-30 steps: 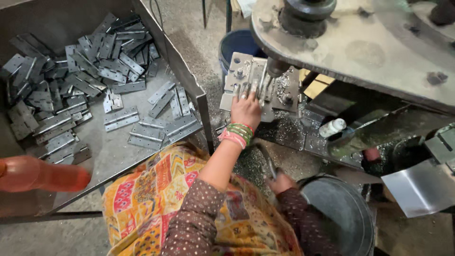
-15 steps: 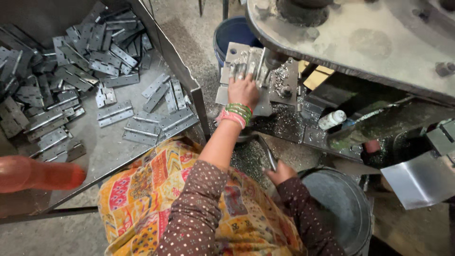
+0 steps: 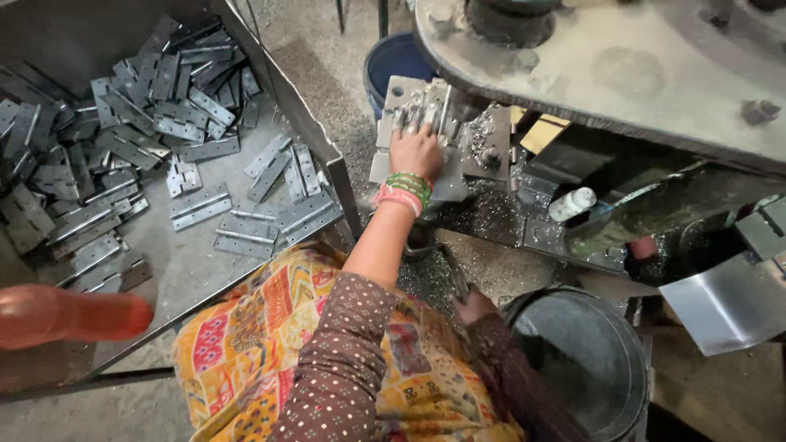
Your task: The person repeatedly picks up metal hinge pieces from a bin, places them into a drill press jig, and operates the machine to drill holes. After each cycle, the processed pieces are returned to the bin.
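Note:
My left hand, with green and pink bangles at the wrist, lies on a grey metal jig plate under the machine head. Its fingers press down on shiny hinge pieces set in the jig. My right hand is low beside my lap, closed around a dark metal lever that slants up toward the machine. Metal shavings cover the bed around the jig.
A big sheet-metal tray on the left holds several flat grey hinges. A blue bucket stands behind the jig and a steel bucket at lower right. Also present: a small white bottle, the machine's heavy table, and a blurred orange object.
My left hand has slid a little further onto the jig and stays pressed there. My right hand keeps its hold low on the lever. The view has shifted slightly.

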